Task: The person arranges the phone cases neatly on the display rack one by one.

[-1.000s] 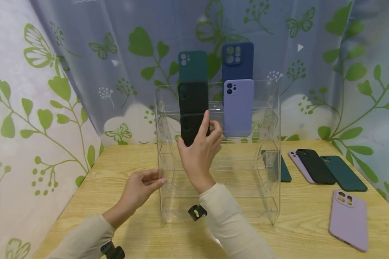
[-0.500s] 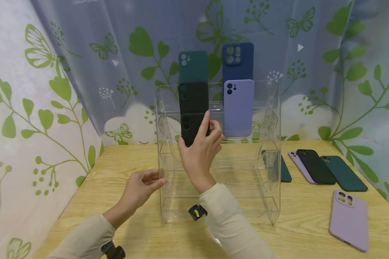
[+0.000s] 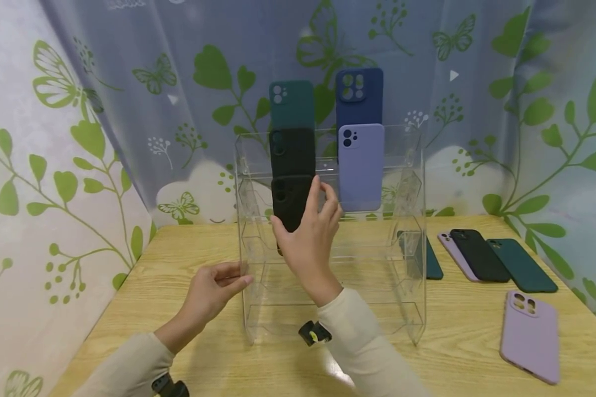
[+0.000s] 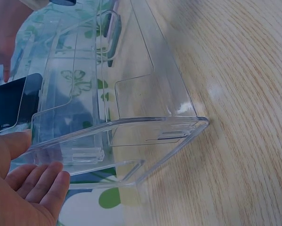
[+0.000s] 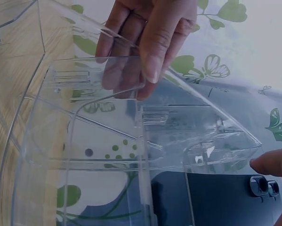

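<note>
A clear tiered display rack (image 3: 333,309) stands on the table. My left hand (image 3: 216,289) holds its left side panel; in the right wrist view the left hand's fingers (image 5: 122,70) show through the plastic, the thumb on the near side. With thumb and index finger at its two edges, my right hand (image 3: 310,242) holds a black phone case (image 3: 293,198) leaning in the rack's left column. Behind it, higher up, stand another black case (image 3: 293,149) and a dark green one (image 3: 293,105). The right column bears a lavender case (image 3: 361,165) and a navy one (image 3: 372,105).
Right of the rack lie a black phone case (image 3: 479,256) over a lilac one (image 3: 452,253), a dark green case (image 3: 523,267), another dark green one (image 3: 433,264), and a pink-lilac case (image 3: 530,336) nearer the front. A patterned curtain (image 3: 179,121) hangs behind the table (image 3: 189,242).
My right hand has turned slightly and shifted a little down along the front black case, and more of that case's lower left edge shows. The left hand stays at the rack's side panel.
</note>
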The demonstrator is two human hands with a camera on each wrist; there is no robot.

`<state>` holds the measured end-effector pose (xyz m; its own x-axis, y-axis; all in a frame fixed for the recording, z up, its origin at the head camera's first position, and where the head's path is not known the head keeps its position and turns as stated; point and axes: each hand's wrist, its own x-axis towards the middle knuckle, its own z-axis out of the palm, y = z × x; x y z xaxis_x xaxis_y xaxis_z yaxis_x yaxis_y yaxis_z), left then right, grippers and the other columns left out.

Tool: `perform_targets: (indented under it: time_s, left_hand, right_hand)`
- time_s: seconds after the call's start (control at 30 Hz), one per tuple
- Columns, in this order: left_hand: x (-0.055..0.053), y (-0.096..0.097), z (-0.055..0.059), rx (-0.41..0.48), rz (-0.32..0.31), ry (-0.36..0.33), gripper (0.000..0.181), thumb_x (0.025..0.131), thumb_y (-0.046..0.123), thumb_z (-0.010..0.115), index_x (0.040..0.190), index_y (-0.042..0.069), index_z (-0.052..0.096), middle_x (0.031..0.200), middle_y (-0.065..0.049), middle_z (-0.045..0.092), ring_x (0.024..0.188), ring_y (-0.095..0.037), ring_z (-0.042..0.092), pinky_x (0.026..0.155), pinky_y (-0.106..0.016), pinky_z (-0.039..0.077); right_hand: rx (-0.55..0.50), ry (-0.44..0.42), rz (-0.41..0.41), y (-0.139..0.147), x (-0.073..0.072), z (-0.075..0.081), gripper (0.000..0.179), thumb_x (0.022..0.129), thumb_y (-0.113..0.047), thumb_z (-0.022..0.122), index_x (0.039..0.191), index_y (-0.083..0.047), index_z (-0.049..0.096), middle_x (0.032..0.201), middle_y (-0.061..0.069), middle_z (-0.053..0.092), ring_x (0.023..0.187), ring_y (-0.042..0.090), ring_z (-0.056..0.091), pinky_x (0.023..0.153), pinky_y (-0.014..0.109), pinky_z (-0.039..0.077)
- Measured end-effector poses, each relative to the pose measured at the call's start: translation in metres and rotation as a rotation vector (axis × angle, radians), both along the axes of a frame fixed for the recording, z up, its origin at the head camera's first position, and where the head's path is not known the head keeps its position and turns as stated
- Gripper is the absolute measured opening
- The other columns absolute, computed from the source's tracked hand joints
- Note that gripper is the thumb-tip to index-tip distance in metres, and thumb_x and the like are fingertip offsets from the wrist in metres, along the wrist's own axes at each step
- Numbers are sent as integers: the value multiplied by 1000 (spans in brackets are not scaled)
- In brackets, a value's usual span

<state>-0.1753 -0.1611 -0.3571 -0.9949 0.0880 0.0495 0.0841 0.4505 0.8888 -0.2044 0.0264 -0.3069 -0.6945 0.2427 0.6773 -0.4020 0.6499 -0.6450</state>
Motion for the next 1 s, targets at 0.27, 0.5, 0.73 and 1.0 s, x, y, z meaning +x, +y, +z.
perform_targets:
  time_s: [0.27,0.5,0.73,1.0]
  left_hand:
    - [1,0,0,6,1,2,45,87,20,73,125,-1,61,115,-17,67,103,-26,67,86,-35,56]
    - [1,0,0,9,2,-1,45,87,20,73,125,-2,62,115,-18,67,102,-26,67,85,-33,56]
    - [1,0,0,5,2,-7,45,87,21,73,125,-1,62,116,-17,67,103,-26,67,85,-33,56]
    - [2,0,3,-7,1,5,47,88,23,72,125,-3,61,115,-18,67,103,-27,67,85,-34,56]
  right_hand:
    - [-100,-27,174,17,16,2,93,84,-27,76,154,-8,18,149,18,24,136,33,22,107,56,32]
    - [-109,-71,237,39,33,11,88,84,-30,75,153,-11,23,150,16,24,138,31,22,107,57,32]
    - [-97,-149,234,67,50,17,87,83,-28,76,152,-15,26,152,10,24,138,28,26,106,57,33]
    - [-42,-115,176,111,62,11,86,81,-21,78,152,-16,29,152,12,25,138,34,26,105,64,28]
